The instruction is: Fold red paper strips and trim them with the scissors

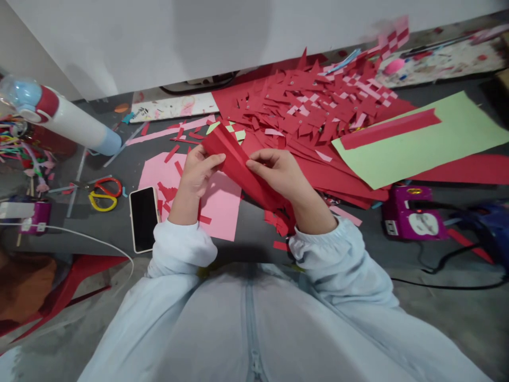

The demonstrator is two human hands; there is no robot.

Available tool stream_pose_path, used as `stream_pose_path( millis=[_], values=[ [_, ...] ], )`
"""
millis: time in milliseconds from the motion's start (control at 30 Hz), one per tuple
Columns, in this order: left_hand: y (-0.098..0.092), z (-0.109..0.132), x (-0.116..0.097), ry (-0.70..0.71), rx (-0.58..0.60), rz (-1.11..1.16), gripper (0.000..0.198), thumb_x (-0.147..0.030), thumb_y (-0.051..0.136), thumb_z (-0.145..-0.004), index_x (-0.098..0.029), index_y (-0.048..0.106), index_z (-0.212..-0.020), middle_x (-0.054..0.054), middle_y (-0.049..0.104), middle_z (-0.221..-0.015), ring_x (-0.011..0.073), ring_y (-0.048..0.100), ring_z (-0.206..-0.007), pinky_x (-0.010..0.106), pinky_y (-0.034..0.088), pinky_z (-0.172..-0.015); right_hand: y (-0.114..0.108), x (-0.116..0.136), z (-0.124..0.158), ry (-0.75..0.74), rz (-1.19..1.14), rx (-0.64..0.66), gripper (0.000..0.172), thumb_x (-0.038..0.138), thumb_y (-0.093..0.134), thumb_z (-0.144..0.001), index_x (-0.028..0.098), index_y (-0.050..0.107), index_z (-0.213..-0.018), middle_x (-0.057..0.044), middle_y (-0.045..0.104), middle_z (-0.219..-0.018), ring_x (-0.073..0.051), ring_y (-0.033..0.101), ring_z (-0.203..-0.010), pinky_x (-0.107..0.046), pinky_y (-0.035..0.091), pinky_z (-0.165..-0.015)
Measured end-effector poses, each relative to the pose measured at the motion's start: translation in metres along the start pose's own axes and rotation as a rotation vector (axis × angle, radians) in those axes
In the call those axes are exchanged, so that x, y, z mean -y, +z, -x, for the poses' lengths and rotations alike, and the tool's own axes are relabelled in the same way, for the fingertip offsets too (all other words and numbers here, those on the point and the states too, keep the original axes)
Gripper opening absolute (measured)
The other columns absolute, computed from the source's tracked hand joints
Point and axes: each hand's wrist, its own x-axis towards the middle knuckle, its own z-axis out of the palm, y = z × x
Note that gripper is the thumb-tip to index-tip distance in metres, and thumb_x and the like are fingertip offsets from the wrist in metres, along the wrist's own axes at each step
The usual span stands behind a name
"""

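Between my two hands I hold a long folded sheet of red paper [242, 170], tilted from upper left to lower right, with a crease along its length. My left hand [199, 172] grips its upper left end, thumb on top. My right hand [276, 172] pinches its upper edge near the middle. Under my left hand lies a pink sheet [222, 207] strewn with red scraps [167, 192]. Beyond my hands spreads a heap of cut and woven red and pink paper pieces [294, 101]. My right forearm hides part of the papers beneath.
At left stand a white bottle [79, 119], scissors [104, 193] with red and yellow handles, and a phone [143, 218]. A light green sheet [461, 132] with a red strip [392, 129] lies at right, near a purple box [413, 212]. A white panel [238, 37] rises behind.
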Motion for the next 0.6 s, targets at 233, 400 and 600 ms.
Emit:
stream_pose_path(
  millis=[233, 400, 600],
  values=[
    [0.004, 0.004, -0.012, 0.035, -0.058, -0.034, 0.039, -0.048, 0.086, -0.06, -0.018, 0.062, -0.07, -0.002, 0.063, -0.068, 0.0104, 0.062, -0.066, 0.022, 0.05, -0.062, -0.013, -0.007, -0.002, -0.173, 0.388, -0.039, 0.02, 0.033, 0.06, -0.083, 0.019, 0.072, -0.077, -0.005, 0.07, -0.077, -0.018, 0.06, -0.073, -0.033, 0.045, -0.071],
    [0.004, 0.002, -0.009, 0.082, -0.104, -0.051, 0.038, -0.04, 0.088, -0.06, -0.019, 0.057, -0.063, -0.005, 0.055, -0.062, 0.0079, 0.054, -0.059, 0.021, 0.046, -0.058, -0.014, -0.008, 0.001, -0.339, 0.67, -0.216, 0.023, 0.037, 0.059, -0.088, 0.022, 0.072, -0.1, -0.006, 0.07, -0.083, -0.023, 0.06, -0.082, -0.039, 0.047, -0.081],
    [0.018, 0.008, -0.004, 0.167, -0.159, 0.041, 0.038, -0.045, 0.084, -0.065, -0.019, 0.055, -0.068, -0.005, 0.056, -0.068, 0.0075, 0.054, -0.063, 0.021, 0.046, -0.062, 0.005, 0.0, 0.014, -0.572, 0.841, -0.429, 0.026, 0.038, 0.049, -0.095, 0.028, 0.07, -0.107, -0.009, 0.066, -0.098, -0.024, 0.056, -0.095, -0.045, 0.043, -0.09]
  ],
)
